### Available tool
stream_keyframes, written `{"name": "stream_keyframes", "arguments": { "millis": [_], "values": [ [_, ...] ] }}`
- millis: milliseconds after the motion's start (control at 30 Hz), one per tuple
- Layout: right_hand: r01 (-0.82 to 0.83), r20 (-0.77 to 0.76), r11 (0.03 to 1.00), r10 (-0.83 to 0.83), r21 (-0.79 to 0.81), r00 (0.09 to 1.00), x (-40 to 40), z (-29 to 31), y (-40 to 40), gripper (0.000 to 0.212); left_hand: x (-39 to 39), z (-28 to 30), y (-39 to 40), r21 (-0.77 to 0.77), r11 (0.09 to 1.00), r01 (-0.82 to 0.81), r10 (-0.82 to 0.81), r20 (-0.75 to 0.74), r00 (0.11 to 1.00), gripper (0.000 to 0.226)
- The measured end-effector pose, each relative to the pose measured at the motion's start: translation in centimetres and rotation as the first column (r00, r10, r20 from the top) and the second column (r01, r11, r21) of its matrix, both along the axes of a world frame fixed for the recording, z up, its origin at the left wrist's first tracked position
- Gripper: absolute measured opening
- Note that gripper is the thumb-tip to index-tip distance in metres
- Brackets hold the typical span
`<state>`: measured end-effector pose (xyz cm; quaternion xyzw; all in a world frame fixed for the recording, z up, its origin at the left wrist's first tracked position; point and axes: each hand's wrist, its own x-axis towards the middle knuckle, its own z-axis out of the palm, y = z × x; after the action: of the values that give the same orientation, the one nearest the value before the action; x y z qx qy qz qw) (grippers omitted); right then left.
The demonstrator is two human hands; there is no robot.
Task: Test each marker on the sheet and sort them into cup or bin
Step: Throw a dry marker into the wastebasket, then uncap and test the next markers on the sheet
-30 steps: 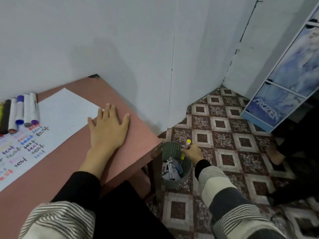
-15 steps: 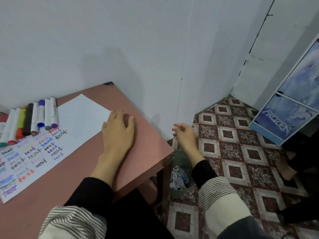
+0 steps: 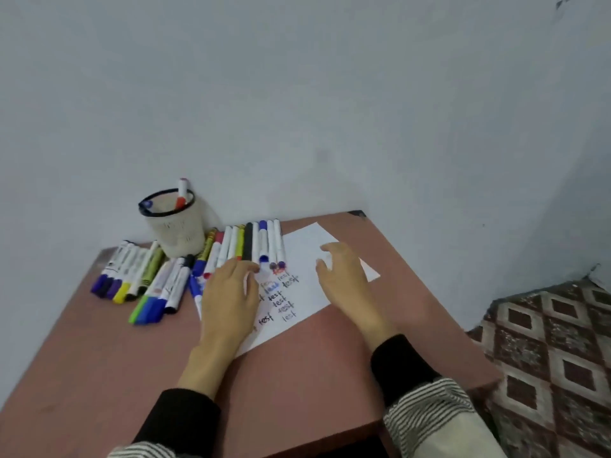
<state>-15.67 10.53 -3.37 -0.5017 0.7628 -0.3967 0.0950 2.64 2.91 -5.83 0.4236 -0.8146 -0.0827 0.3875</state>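
Selecting the next marker from the row (image 3: 251, 242) at the sheet's (image 3: 307, 259) far edge, keep the left hand (image 3: 231, 292) flat on the paper, fingers relaxed, while the empty, loosely spread right hand (image 3: 340, 276) pinches one barrel mid-length; the cup (image 3: 173, 226) stands left on the bench (image 3: 297, 375).

Markers (image 3: 251, 244) lying beside mesh cup (image 3: 173, 226); scribbled sheet (image 3: 297, 282) flat.

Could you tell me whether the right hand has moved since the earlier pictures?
Yes. The right hand was down at the bin beside the table with a yellow marker; it now hovers over the sheet on the table, holding nothing.
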Motion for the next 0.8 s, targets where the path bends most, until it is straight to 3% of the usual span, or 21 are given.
{"name": "stream_keyframes", "arguments": {
  "millis": [267, 433, 600, 667, 800],
  "values": [
    [-0.008, -0.22, 0.977, 0.057, 0.215, 0.974, 5.2, -1.9, -6.3, 0.055, 7.9, 0.7, -4.0, 0.015, 0.979, -0.201, 0.201, -0.019, 0.979, 0.021],
    [0.006, -0.32, 0.966, 0.08, 0.258, 0.944, 5.0, -3.1, -6.7, 0.055, 11.8, 1.2, -8.0, 0.164, 0.882, -0.442, 0.454, -0.043, 0.89, 0.032],
    [0.023, -0.353, 0.969, 0.068, 0.246, 0.933, 4.9, -3.5, -6.9, 0.055, 14.3, 2.2, -12.8, 0.458, 0.693, -0.556, 0.526, 0.205, 0.825, 0.063],
    [0.029, -0.358, 0.966, 0.067, 0.258, 0.931, 4.8, -3.5, -7.0, 0.056, 15.2, 2.8, -14.6, 0.535, 0.631, -0.562, 0.452, 0.335, 0.827, 0.074],
    [0.036, -0.363, 0.965, 0.063, 0.258, 0.93, 4.9, -3.5, -7.1, 0.056, 16.0, 4.3, -16.7, 0.573, 0.595, -0.564, 0.275, 0.515, 0.812, 0.086]
  ]
}}
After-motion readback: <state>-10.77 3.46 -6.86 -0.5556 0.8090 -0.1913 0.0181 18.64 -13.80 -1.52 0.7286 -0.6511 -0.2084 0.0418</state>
